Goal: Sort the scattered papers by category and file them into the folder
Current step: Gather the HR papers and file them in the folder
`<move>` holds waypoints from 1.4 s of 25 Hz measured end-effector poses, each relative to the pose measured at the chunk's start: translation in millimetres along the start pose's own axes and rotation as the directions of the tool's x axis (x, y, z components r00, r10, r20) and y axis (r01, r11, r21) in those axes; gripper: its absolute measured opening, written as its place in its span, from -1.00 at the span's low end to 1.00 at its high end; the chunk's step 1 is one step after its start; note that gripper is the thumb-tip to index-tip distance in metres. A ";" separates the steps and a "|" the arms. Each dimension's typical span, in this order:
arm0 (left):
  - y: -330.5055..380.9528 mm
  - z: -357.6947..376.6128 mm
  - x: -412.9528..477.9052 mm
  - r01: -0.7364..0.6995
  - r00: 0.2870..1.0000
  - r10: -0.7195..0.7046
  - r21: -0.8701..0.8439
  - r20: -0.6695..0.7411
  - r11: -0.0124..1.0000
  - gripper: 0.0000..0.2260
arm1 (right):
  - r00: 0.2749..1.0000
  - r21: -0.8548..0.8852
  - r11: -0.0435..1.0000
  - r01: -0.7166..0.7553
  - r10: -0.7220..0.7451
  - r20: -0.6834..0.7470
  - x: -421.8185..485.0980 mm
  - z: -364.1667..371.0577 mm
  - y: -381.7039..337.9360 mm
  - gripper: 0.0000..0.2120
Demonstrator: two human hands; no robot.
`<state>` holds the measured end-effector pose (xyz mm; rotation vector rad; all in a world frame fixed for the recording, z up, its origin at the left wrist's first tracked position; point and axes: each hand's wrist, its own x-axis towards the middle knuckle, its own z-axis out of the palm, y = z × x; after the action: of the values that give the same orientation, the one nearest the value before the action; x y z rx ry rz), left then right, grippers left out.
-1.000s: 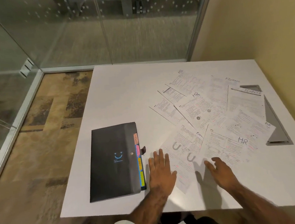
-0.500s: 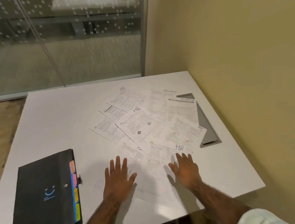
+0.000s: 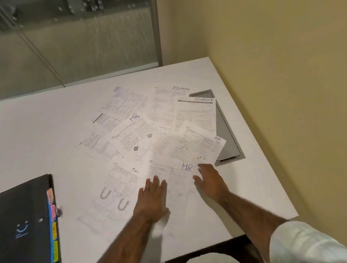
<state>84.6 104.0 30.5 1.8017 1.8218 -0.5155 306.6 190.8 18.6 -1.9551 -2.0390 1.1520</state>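
Several printed sheets lie overlapping on the white table (image 3: pixel 42 130), some hand-marked HR, two marked FINANCE (image 3: pixel 196 112). The nearest HR sheet (image 3: pixel 178 173) lies between my hands. My left hand (image 3: pixel 152 198) rests flat on its near left part, fingers straight. My right hand (image 3: pixel 209 178) lies flat at that sheet's right edge, fingers spread. To the left of them is a sheet with two U-shaped drawings (image 3: pixel 113 197). A closed black folder (image 3: pixel 19 228) with coloured tabs along its right side lies at the near left of the table.
A grey recessed cable hatch (image 3: pixel 225 135) sits in the table behind the papers, partly covered by them. A yellow wall runs close along the right. Glass partitions stand beyond the far edge. The table's near edge is just below my forearms.
The view has swung right and closer. Both hands have slid forward onto the nearest HR sheet; the left hand moved right from beside the folder.
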 end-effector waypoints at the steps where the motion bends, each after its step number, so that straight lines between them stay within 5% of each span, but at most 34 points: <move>1: 4.5 -0.4 5.5 -0.009 1.000 0.009 -0.003 0.029 1.000 -0.11 | 0.999 0.106 0.994 -0.038 0.038 0.001 9.3 0.9 -6.0 -0.55; 5: 10.4 2.1 21.2 -0.024 0.992 0.024 -0.001 0.120 1.000 -0.11 | 0.960 0.517 0.815 -0.263 0.273 0.058 41.3 -4.9 -35.8 -0.71; 8: 11.6 7.8 23.6 -0.014 0.994 0.016 -0.025 0.112 1.000 -0.16 | 0.916 0.604 0.690 -0.399 0.325 0.234 40.5 -12.1 -49.7 -0.79; 11: 13.5 5.3 25.7 0.001 0.993 0.006 -0.060 0.119 0.998 -0.16 | 0.910 0.569 0.716 -0.404 0.254 0.327 35.3 -10.5 -51.6 -0.89; 14: 8.2 2.1 29.0 -0.002 0.993 0.018 -0.136 0.117 0.991 -0.19 | 0.905 0.478 0.796 -0.372 0.195 0.379 24.5 -2.8 -52.6 -0.76; 17: -8.0 -11.4 28.4 -0.049 0.994 0.013 -0.322 -0.111 0.945 -0.24 | 0.935 0.501 0.807 -0.312 0.166 0.315 15.8 -14.2 -59.1 -0.73; 21: -36.9 -46.9 18.8 -0.057 0.951 -0.210 -0.797 -0.227 0.601 -0.35 | 0.956 0.651 0.710 -0.270 0.116 0.270 24.3 -51.2 -49.9 -0.78; 24: -52.2 -79.6 9.5 -0.028 0.983 -0.170 -0.967 -0.073 0.254 -0.70 | 0.956 0.715 0.650 -0.257 0.065 0.285 35.6 -75.8 -42.5 -0.79; 26: -59.2 -100.0 5.2 0.077 0.995 -0.068 -0.995 0.072 0.062 -0.73 | 0.954 0.749 0.613 -0.250 0.025 0.299 45.0 -83.6 -40.9 -0.78; 32: -58.6 -126.4 3.8 0.131 0.991 -0.017 -0.989 0.130 0.067 -0.71 | 0.951 0.813 0.510 -0.281 0.033 0.308 79.6 -82.7 -39.8 -0.73; 35: -55.0 -129.8 -5.5 0.084 0.988 -0.136 -0.995 0.076 0.057 -0.77 | 0.952 0.520 0.817 -0.249 0.306 -0.025 108.6 -79.8 -16.2 -0.77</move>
<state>17.0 175.6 131.5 0.5948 1.5532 0.7223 317.5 324.6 38.6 -2.0044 -1.2335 1.4258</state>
